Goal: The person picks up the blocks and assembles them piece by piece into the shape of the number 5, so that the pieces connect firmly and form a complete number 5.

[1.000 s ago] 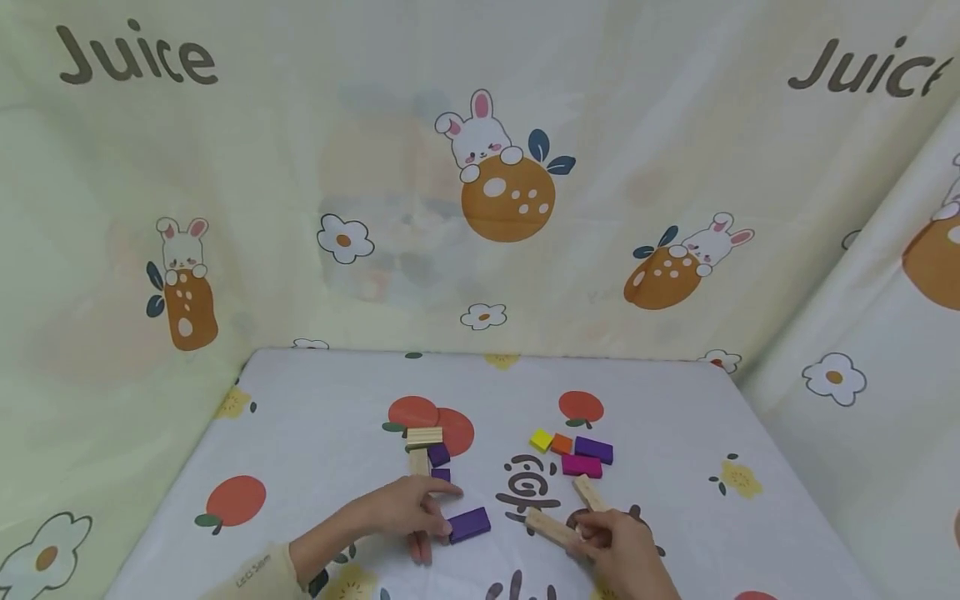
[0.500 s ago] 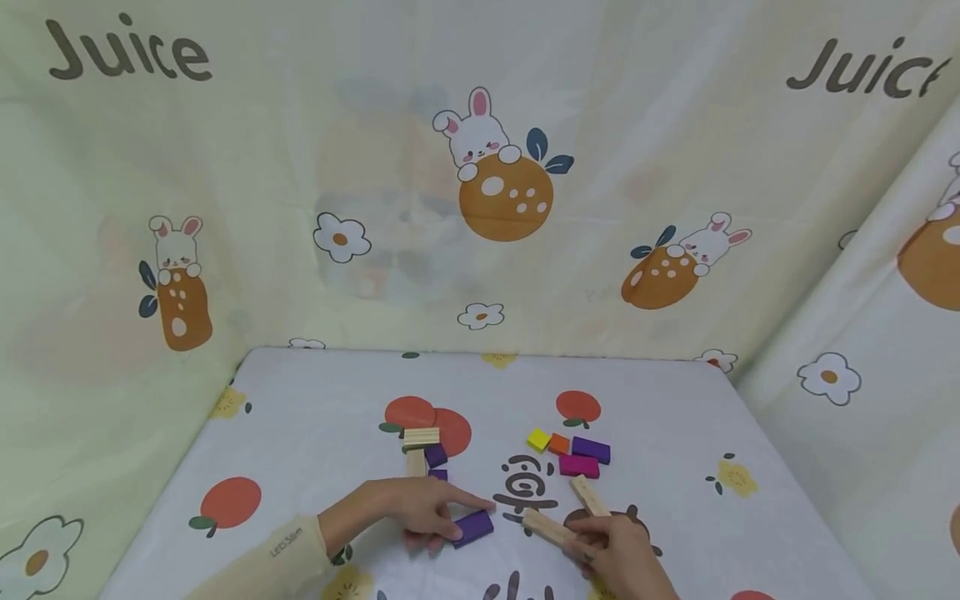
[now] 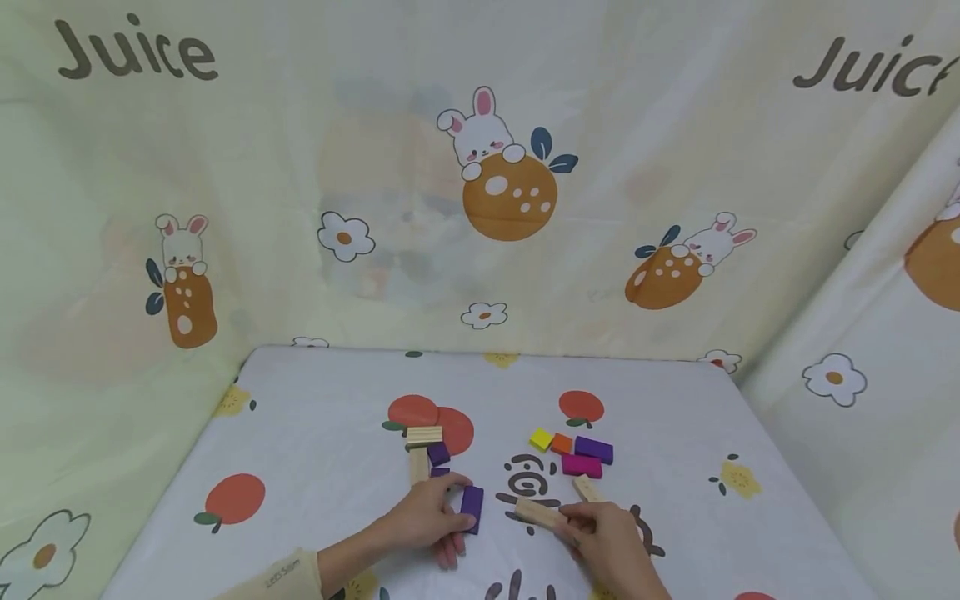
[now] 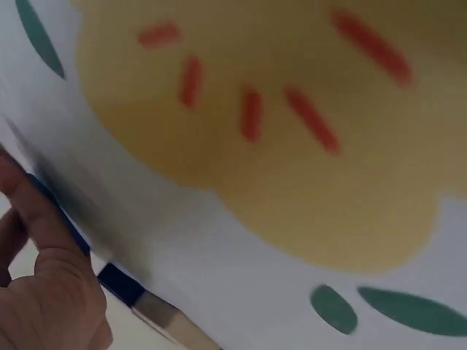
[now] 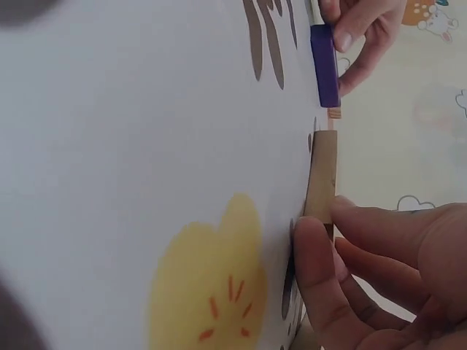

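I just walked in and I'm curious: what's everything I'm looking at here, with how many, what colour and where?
Wooden blocks: at least four, pale, two left and two right on the table
Purple blocks: at least four, purple, three left and one right
Pink block: one, bright pink, right group
Orange block: one, orange, right group
Yellow block: one, yellow, right group
Tablecloth: one, white with fruit prints, under the blocks
Backdrop: count unclear, cream with rabbit prints, behind and beside the table
Sleeve: one, cream, left arm
Left hand: one, bare, holding a purple block
Right hand: one, bare, holding a wooden block
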Tool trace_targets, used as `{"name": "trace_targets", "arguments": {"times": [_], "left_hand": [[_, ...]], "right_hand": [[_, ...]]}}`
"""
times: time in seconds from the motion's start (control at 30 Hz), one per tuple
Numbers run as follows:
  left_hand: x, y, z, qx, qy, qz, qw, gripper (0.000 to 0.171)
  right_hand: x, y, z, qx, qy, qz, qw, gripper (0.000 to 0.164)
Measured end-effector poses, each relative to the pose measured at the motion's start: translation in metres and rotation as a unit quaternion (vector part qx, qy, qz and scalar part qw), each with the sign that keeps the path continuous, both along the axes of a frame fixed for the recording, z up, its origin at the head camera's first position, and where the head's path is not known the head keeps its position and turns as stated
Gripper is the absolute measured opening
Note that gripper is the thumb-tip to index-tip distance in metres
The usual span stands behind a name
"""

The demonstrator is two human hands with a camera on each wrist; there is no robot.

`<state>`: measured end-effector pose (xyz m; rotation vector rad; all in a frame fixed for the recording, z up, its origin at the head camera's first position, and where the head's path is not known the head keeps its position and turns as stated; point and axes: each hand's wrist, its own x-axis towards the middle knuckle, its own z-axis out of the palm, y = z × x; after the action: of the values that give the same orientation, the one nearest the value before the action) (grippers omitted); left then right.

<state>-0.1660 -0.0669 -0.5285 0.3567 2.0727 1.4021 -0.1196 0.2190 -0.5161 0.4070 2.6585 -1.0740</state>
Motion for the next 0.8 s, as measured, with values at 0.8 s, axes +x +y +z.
{"name": "trace_targets", "arguments": {"times": [0.8], "left_hand": [[-0.013,0.004,0.002,-0.033,0.040,0.000,0.9987,0.072]], "right_hand": [[-0.035,-0.018,0.008,0.078,0.098,0.081,0.989,0.023]]}}
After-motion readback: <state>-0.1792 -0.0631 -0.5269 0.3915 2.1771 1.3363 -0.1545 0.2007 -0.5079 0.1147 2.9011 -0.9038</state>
